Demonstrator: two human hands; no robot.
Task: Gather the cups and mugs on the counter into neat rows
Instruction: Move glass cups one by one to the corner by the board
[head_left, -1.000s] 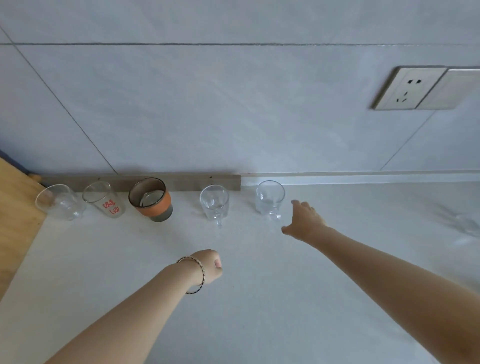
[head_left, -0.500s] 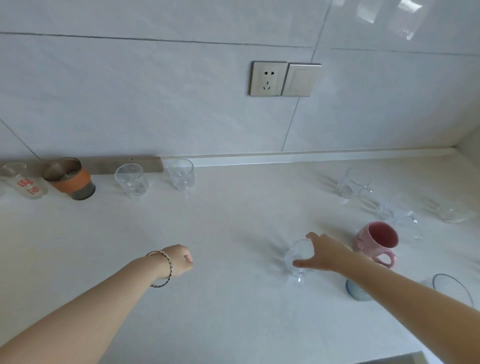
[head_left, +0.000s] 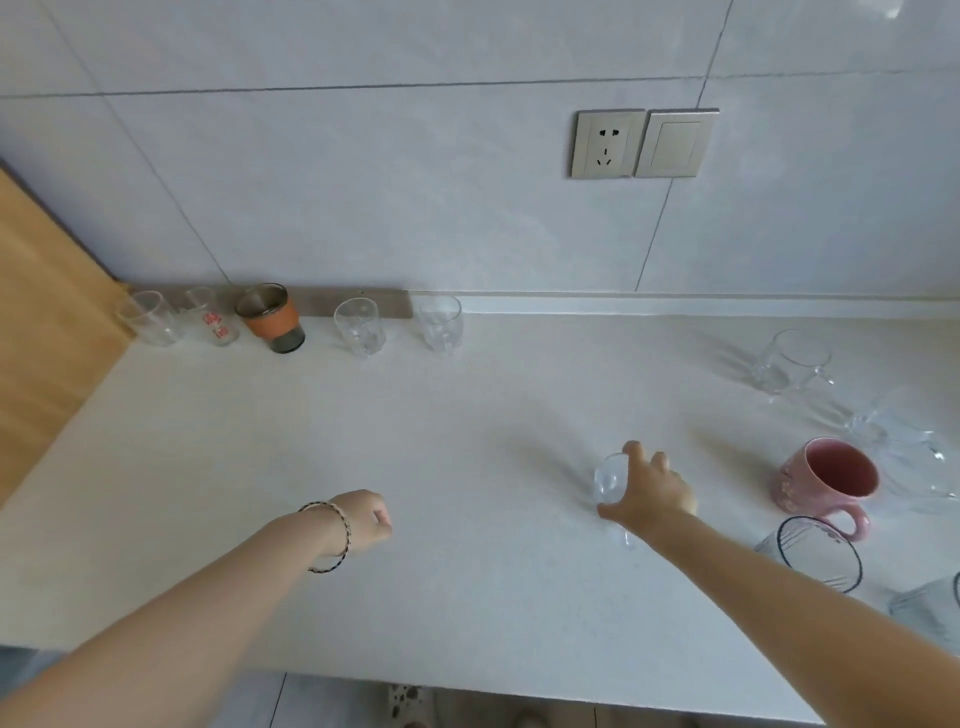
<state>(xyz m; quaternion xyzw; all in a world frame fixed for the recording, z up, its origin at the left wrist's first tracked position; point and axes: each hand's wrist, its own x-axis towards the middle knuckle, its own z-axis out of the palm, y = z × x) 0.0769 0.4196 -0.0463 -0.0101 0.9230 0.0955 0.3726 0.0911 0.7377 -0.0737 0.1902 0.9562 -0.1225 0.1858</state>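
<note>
Since 0.5 s ago: right hand has closed round the small clear glass mid-surface; camera swung left, so more of the back row is in frame. Fingers curl over the rim, thumb low at the near side; glass sits between them, upright, base on the white surface. Left hand: loose fist, holding nothing, hovering well left of the glass. Count: back row along wall = 5 (four clear glasses, one with red print, plus one orange-banded cup). Right side, ungathered: one pink mug, one dark-rimmed tumbler, one clear mug, further clear glassware too faint to count
</note>
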